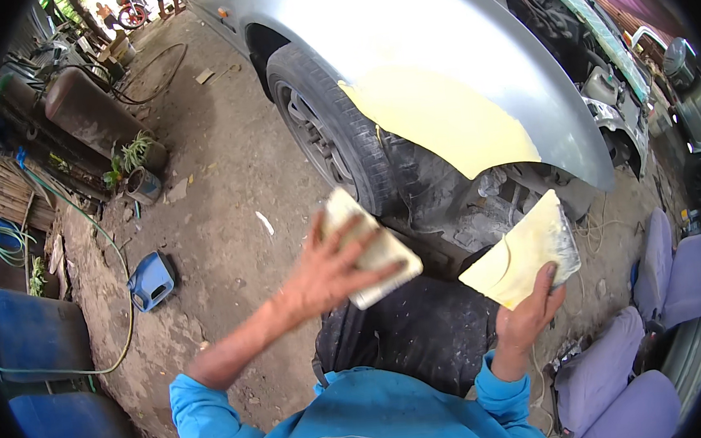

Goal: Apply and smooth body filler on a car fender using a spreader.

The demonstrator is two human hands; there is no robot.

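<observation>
1. The silver car [319, 24] fills the upper middle; a pale yellow patch [441, 117] covers its fender edge, ahead of the wheel [315, 135].
2. Two blue drums [34, 330] stand at the left edge; their contents cannot be seen.
3. A rust-brown tank [82, 108] stands beyond them, its inside hidden.
4. The blue shirt [302, 437] bears an oval emblem with light script lettering.
5. A small pot [144, 187] holds a spiky green plant [137, 149].
6. A blue plastic container [151, 281] with dark openings lies on the dirt floor, apart from both hands; I cannot tell whether it holds anything.
7. The yellow-smeared sheet [522, 259] is below the patch, pinched near its lower right corner by the right hand [530, 320], thumb on top.
8. The pale slab [382, 258], left of the sheet, lies under the left hand [334, 266], fingers spread across its face, slightly blurred.
</observation>
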